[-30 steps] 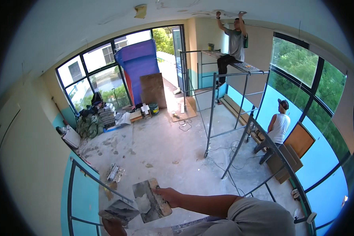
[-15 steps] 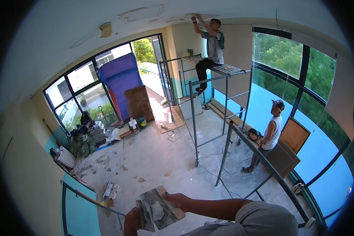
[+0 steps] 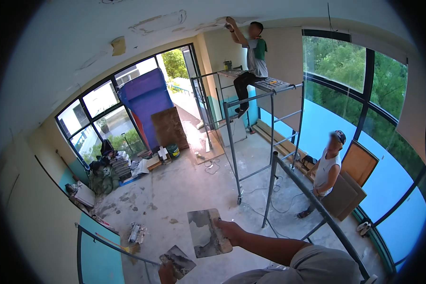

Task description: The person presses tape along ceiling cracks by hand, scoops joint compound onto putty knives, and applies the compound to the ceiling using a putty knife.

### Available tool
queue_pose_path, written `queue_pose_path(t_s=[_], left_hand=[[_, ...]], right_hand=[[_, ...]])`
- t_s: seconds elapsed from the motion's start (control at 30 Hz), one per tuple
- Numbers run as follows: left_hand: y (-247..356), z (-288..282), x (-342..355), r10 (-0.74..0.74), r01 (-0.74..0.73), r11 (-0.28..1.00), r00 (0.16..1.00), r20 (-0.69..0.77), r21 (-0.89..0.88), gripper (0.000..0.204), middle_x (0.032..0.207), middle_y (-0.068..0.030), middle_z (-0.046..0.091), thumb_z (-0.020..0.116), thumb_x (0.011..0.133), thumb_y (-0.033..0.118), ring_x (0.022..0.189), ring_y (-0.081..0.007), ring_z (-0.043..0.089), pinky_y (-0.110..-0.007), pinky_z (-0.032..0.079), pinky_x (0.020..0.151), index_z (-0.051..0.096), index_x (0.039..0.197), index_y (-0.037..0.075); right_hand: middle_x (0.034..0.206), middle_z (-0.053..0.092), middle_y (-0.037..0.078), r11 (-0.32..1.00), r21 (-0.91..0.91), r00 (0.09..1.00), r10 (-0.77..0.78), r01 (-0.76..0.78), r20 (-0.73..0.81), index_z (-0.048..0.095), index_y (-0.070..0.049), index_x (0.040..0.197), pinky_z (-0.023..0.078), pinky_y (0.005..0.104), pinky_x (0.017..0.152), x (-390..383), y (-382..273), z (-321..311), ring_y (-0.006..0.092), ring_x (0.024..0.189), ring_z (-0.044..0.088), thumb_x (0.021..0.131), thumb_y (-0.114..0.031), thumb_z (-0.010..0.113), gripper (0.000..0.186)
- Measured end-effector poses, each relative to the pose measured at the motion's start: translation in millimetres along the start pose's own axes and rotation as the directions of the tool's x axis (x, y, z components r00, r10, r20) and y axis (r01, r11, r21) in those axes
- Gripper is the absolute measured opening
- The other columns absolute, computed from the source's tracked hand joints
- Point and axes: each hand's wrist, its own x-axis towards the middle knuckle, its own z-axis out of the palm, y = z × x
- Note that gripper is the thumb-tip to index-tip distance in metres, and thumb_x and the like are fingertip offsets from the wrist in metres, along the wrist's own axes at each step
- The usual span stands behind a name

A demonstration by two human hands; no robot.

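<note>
My right hand (image 3: pixel 229 229) grips a wide, flat plastering blade (image 3: pixel 202 236) by its back edge, a pale patch of compound on its grey face. Lower and to the left, my left hand (image 3: pixel 167 271) holds a smaller smeared blade (image 3: pixel 181 259), tilted and apart from the larger one. Both are held out in front of me above the concrete floor (image 3: pixel 180 189). A metal rail (image 3: pixel 312 199) runs close to my right forearm.
A co-worker (image 3: pixel 253 57) sits on a scaffold (image 3: pixel 272 123) with arms raised to the patched ceiling; another (image 3: pixel 325 173) stands right, beside leaning boards (image 3: pixel 359 163). Piled sacks (image 3: pixel 116 175), a bucket (image 3: pixel 173 150), a brown panel (image 3: pixel 168 127) and cables (image 3: pixel 208 165) lie around the room.
The two blades, held together half a second ago, are now apart: the right one moved up and right, the left one down. The standing co-worker has turned and shifted slightly.
</note>
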Motion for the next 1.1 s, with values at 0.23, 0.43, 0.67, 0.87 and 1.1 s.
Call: queue_pose_path(t_s=[0.23, 0.43, 0.67, 0.87, 1.1], left_hand=[[-109.2, -23.3, -88.6, -0.311, 0.212, 0.826, 0.944, -0.109, -0.522, 0.032, 0.073, -0.0058, 0.059, 0.055, 0.091, 0.036, 0.058, -0.0162, 0.055, -0.030, 0.042, 0.046, 0.061, 0.092, 0.005], [-191.1, -52.9, -225.1, -0.430, 0.205, 0.640, 0.894, -0.123, -0.741, 0.033, 0.066, -0.0081, 0.060, 0.055, 0.091, 0.039, 0.050, -0.0188, 0.055, -0.031, 0.040, 0.037, 0.061, 0.092, 0.007], [-238.1, -44.9, -333.4, -0.409, 0.043, 0.737, 0.822, -0.395, -0.674, 0.027, 0.070, -0.0091, 0.061, 0.055, 0.091, 0.032, 0.055, -0.0208, 0.059, -0.032, 0.043, 0.043, 0.059, 0.095, 0.006], [-169.9, -36.8, -346.7, -0.421, -0.260, 0.731, 0.556, -0.717, -0.631, 0.019, 0.068, -0.0085, 0.058, 0.056, 0.089, 0.026, 0.056, -0.0225, 0.059, -0.035, 0.044, 0.045, 0.057, 0.090, 0.007], [-220.6, -68.3, -236.0, -0.284, 0.012, 0.956, 0.290, -0.914, -0.293, 0.041, 0.090, -0.0127, 0.066, 0.059, 0.084, 0.038, 0.078, -0.0264, 0.064, -0.037, 0.050, 0.068, 0.060, 0.102, 0.001]], right_hand=[[0.109, 0.060, 0.013, 0.983, -0.177, 0.995, -0.030, 0.047, 0.100, 0.048, 0.001, 0.122, 0.050, 0.0380, 0.085, 76.4, 67.5, -87.9, 0.0248, 0.100, 0.061, 0.096, -0.041, 0.048, 0.049], [0.108, 0.059, 0.011, 0.965, -0.236, 0.979, 0.153, -0.118, 0.134, 0.043, 0.000, 0.127, 0.049, 0.0382, 0.087, 82.4, 101.6, -54.5, 0.0268, 0.099, 0.060, 0.098, -0.041, 0.043, 0.050], [0.126, 0.054, 0.014, 0.952, -0.174, 0.840, 0.304, -0.251, 0.449, 0.041, -0.009, 0.135, 0.043, 0.0552, 0.097, 79.0, 142.4, -7.7, 0.0347, 0.113, 0.054, 0.092, -0.055, 0.044, 0.062], [0.122, 0.057, 0.013, 0.822, -0.396, 0.626, 0.569, -0.409, 0.533, 0.041, -0.008, 0.136, 0.049, 0.0405, 0.090, 43.3, 186.4, 104.3, 0.0267, 0.107, 0.057, 0.093, -0.057, 0.040, 0.066], [0.105, 0.064, 0.012, 0.343, -0.586, 0.012, 0.869, -0.734, 0.494, 0.055, -0.007, 0.119, 0.052, 0.0380, 0.083, 24.8, 294.2, 178.8, 0.0257, 0.094, 0.061, 0.093, -0.057, 0.040, 0.059]])
